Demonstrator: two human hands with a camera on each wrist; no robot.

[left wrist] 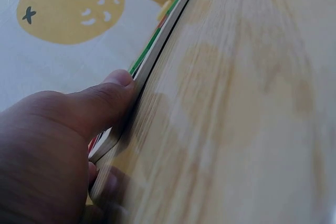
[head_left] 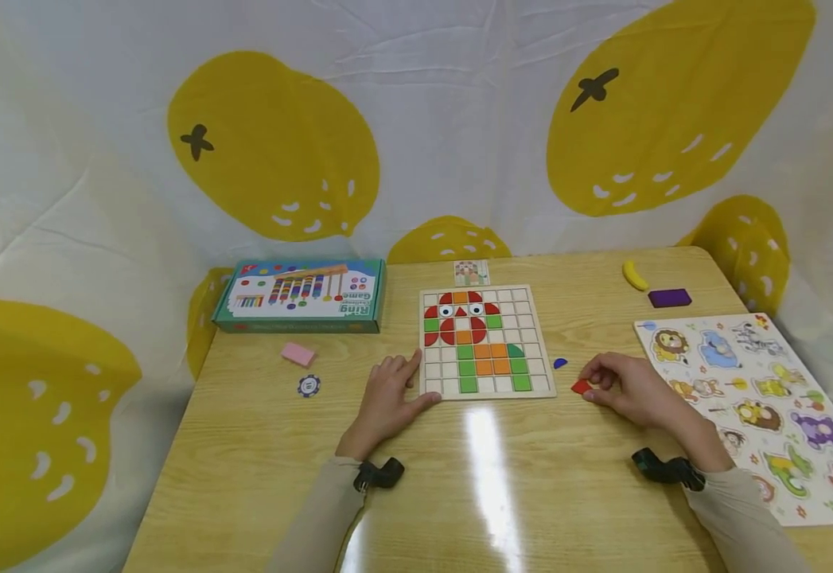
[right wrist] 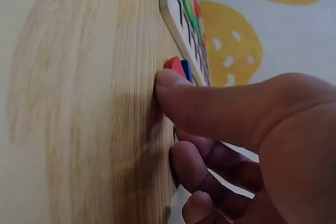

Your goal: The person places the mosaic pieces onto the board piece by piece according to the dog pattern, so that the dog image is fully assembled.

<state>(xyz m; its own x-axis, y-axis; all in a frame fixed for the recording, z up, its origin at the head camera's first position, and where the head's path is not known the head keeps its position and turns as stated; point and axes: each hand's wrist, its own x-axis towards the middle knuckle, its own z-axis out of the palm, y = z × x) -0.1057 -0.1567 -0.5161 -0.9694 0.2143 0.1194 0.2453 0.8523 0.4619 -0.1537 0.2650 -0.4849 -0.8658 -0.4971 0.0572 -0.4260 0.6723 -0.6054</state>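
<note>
My left hand [head_left: 391, 394] rests at the lower left corner of a wooden grid board [head_left: 486, 395], its thumb on the near edge and its index finger along the left side. Red, green, orange and white tiles on the board form an animal figure with two eyes. To the right of the board, my right hand [head_left: 627, 388] pinches a small red block [head_left: 581, 387] between thumb and fingers, low over the table. Just beyond the red block lies a blue half-round block [head_left: 560, 363], partly hidden behind it in the right wrist view.
A pattern card [head_left: 471, 273] lies behind the board. At left are a ring game box [head_left: 300, 296], a pink block [head_left: 297, 354] and a round chip [head_left: 309, 386]. At right are a yellow banana [head_left: 634, 275], a purple block [head_left: 670, 298] and an animal puzzle board [head_left: 734, 390] under the right forearm.
</note>
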